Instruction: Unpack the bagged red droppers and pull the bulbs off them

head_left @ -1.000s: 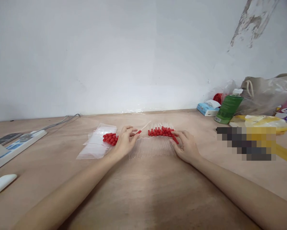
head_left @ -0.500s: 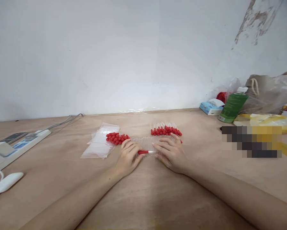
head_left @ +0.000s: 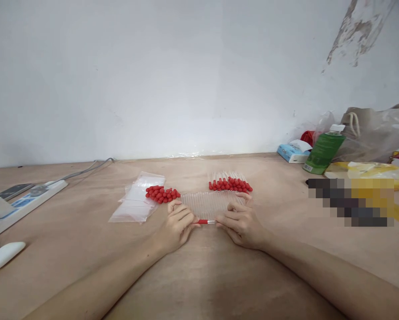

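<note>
Between my two hands lies a slim clear tube (head_left: 211, 222) with a red rubber bulb (head_left: 202, 221) at its left end, like a dropper. My left hand (head_left: 180, 223) pinches the bulb end. My right hand (head_left: 239, 222) has its fingers closed on the clear end. Just beyond, a row of clear tubes (head_left: 207, 203) lies side by side, partly covered by my fingers. A heap of red bulbs (head_left: 162, 194) sits beyond my left hand. Farther back, several droppers (head_left: 231, 183) with red bulbs toward me lie in a bunch.
Flat plastic bags (head_left: 132, 202) lie left of the heap. A power strip (head_left: 29, 204) with a white plug and cable is on the far left. At right stand a tissue pack (head_left: 292, 152), a green bottle (head_left: 324, 150) and plastic bags (head_left: 376, 171). A wall closes the back.
Both hands have drawn slightly toward me with the tube and bulb, uncovering more of the clear tube row. My right fingers have curled in more. The view has shifted slightly.
</note>
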A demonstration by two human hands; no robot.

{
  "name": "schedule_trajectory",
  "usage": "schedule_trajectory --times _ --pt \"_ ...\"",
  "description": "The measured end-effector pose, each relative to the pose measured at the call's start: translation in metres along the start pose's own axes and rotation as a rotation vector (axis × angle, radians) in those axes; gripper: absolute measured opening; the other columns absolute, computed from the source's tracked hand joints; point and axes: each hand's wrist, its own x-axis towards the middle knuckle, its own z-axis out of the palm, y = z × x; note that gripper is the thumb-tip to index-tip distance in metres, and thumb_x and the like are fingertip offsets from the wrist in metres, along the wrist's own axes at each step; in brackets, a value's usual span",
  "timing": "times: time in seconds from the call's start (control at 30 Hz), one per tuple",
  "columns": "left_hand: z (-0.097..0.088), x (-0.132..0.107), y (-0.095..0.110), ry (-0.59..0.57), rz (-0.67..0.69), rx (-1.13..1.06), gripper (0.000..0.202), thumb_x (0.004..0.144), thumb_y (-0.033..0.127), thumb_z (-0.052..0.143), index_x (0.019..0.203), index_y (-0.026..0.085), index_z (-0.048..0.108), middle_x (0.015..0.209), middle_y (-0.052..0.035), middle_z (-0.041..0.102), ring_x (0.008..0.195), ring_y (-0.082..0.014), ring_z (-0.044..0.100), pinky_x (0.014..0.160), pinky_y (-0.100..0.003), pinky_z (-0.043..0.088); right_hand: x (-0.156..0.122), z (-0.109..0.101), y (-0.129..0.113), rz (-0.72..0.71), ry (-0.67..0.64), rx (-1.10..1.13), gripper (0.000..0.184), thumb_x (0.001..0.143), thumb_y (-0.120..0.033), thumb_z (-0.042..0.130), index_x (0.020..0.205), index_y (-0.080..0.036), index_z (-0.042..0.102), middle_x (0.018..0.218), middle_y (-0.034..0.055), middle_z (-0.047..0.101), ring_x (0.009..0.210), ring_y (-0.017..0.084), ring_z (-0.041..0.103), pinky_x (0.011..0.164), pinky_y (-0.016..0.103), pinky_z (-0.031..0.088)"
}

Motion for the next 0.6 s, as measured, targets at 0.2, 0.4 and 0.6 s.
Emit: schedule_trajectory --times 0.2,0.4,0.6 --pt "-0.008 -0.003 0.005 0.023 0.041 -0.001 0.013 0.084 0.015 0.046 0.073 0.019 0.052 0.071 0.0011 0.063 0.073 -0.0129 0.056 0.085 -0.036 0.030 -0.002 -0.002 -0.001 -0.032 0.006 0.027 0.015 0.083 -0.023 0.048 0.086 -0.025 0.062 0.057 -0.0064 0.059 0.065 0.010 0.048 0.092 0.041 0.021" --pt "-0.010 -0.006 0.007 0.073 0.065 0.031 0.007 0.083 0.016 0.050 0.080 0.020 0.055 0.075 0.0003 0.064 0.074 -0.0131 0.057 0.077 -0.033 0.034 -0.007 -0.007 -0.001 -0.023 0.023 0.018 0.014 0.083 -0.023 0.049 0.086 -0.025 0.063 0.061 -0.0051 0.062 0.064 0.011 0.048 0.091 0.040 0.024" --pt "-0.029 -0.006 -0.027 0.302 -0.292 0.076 0.008 0.082 0.023 0.051 0.085 0.021 0.058 0.081 -0.0015 0.064 0.081 -0.0165 0.058 0.078 -0.032 0.042 -0.022 -0.018 0.037 0.270 0.155 -0.136 0.017 0.083 -0.025 0.049 0.082 -0.023 0.066 0.060 -0.0026 0.062 0.065 0.011 0.054 0.092 0.039 0.022"
